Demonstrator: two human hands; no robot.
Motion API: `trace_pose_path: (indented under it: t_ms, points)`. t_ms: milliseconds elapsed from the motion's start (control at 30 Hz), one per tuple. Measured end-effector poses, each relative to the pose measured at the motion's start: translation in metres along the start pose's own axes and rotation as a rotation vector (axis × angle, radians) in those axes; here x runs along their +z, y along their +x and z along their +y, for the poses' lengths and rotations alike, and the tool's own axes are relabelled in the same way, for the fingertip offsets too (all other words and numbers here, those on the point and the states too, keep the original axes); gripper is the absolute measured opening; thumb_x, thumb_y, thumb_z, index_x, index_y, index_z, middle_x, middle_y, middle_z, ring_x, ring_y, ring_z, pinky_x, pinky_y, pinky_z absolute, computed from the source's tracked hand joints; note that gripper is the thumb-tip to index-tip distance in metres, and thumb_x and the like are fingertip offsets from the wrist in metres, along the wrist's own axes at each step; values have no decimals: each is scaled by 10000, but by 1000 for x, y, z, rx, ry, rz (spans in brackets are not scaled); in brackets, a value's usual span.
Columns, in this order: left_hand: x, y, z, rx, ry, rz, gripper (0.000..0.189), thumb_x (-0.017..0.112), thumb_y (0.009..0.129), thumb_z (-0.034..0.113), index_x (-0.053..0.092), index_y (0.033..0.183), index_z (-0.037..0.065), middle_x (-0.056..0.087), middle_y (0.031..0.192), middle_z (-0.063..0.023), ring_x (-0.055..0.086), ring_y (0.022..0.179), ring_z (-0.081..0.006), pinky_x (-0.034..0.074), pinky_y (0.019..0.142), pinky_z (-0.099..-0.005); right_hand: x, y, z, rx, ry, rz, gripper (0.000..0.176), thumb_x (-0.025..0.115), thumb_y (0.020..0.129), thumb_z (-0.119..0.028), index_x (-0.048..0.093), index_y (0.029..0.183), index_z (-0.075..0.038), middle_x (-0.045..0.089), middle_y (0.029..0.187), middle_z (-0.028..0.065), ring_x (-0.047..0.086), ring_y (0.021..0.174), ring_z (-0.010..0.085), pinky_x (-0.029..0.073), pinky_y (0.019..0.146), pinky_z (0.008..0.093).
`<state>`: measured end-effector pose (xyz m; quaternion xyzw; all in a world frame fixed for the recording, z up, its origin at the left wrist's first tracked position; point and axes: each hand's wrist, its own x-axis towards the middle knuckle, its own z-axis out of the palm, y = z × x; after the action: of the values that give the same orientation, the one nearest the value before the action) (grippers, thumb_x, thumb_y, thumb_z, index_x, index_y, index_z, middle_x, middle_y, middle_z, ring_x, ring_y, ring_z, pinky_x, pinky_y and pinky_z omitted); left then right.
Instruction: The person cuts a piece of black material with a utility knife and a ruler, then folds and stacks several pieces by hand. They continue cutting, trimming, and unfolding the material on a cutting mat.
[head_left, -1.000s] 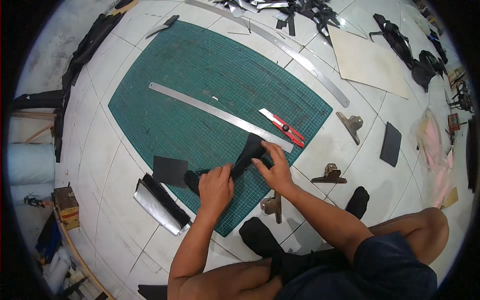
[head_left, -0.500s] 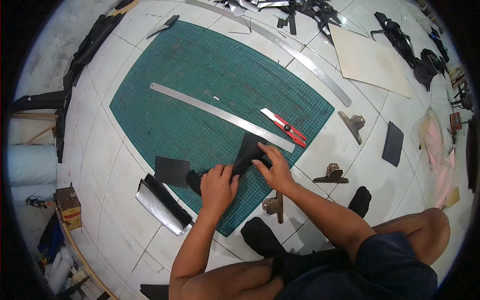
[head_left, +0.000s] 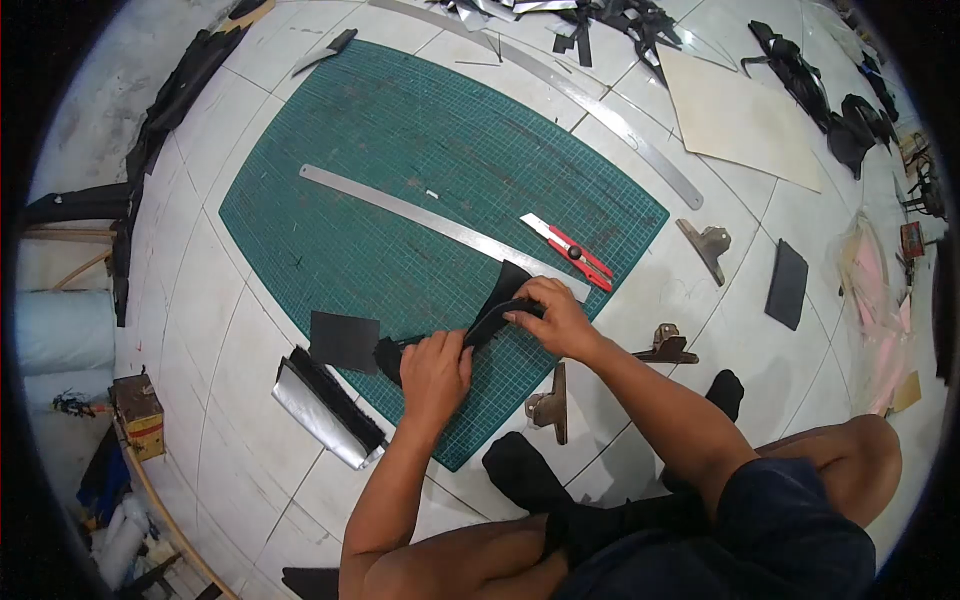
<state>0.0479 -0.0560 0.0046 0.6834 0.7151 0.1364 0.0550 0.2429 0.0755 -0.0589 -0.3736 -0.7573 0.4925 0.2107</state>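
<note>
While the left hand (head_left: 433,372) clasps the folded black material (head_left: 488,321) down on the green mat (head_left: 350,110), the piece's long axis slants away and rightward to the right hand (head_left: 558,318), which pinches its raised edge between thumb and fingers, near the steel ruler (head_left: 440,226).

Blk strip (head_left: 504,284): matt, cloth-like. Green mat (head_left: 380,130): matt, scuffed, plastic-looking. Ruler on mat (head_left: 420,217): smooth metal, satin. Cutter (head_left: 570,250), right: red plastic hndl, metal blade. Folded pc (head_left: 316,415), near left: shiny silver face, fuzzy blk edge. Tiles (head_left: 245,430): glossy.
</note>
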Motion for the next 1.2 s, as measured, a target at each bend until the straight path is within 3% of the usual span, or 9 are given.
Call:
trace_pose_path:
  t_ms: [400, 500, 600, 700, 800, 1000, 1200]
  points:
    - [2, 0, 0, -12, -2, -10, 265, 741, 827, 157, 669, 1061, 56, 636, 857, -96, 634, 801, -292, 435, 695, -413, -13, 9, 4, -3, -105, 0, 395, 771, 852, -292, 653, 1114, -20, 632, 1148, 132, 565, 1153, 327, 396, 1028, 431]
    - [0, 0, 1, -9, 3, -38, 257, 737, 821, 147, 671, 1056, 68, 637, 865, -88, 635, 806, -290, 441, 697, -414, -14, 12, 2, -140, -200, 49, 527, 779, 815, -267, 586, 1241, -23, 618, 1186, 165, 556, 1195, 355, 398, 1073, 449]
    - [0, -1, 1, -8, -29, -27, 243, 734, 817, 133, 672, 1044, 73, 638, 873, -85, 635, 808, -289, 444, 697, -413, -21, 17, -12, -29, 123, -49, 723, 767, 777, -220, 448, 1404, -51, 615, 1227, 216, 563, 1227, 392, 409, 1099, 469]
    - [-4, -1, 1, -8, -12, -33, 232, 735, 814, 123, 673, 1033, 77, 649, 889, -83, 643, 815, -286, 442, 695, -409, -17, 27, -15, -51, 188, -149, 845, 757, 755, -173, 339, 1484, -79, 613, 1256, 247, 582, 1224, 411, 434, 1084, 470]
    - [-6, -2, -2, -31, 56, -10, 224, 734, 823, 126, 671, 1031, 73, 658, 901, -82, 648, 815, -285, 442, 694, -403, -18, 29, -19, 79, 235, -212, 862, 753, 749, -149, 328, 1497, -96, 614, 1277, 254, 595, 1227, 403, 441, 1085, 448]
    - [-4, -2, -1, -65, 75, 60, 235, 736, 847, 173, 663, 1041, 61, 665, 896, -90, 653, 816, -277, 440, 748, -397, 15, 22, -12, 28, 306, -20, 721, 733, 781, -154, 429, 1431, -76, 645, 1200, 214, 643, 1136, 346, 481, 1009, 427]
    - [-1, -3, -4, -84, 75, 34, 280, 745, 847, 199, 661, 1063, 44, 669, 895, -96, 653, 852, -277, 429, 809, -404, 19, 22, -12, 49, 281, 15, 523, 702, 820, -147, 536, 1307, -51, 657, 1131, 175, 665, 1056, 278, 506, 941, 391]
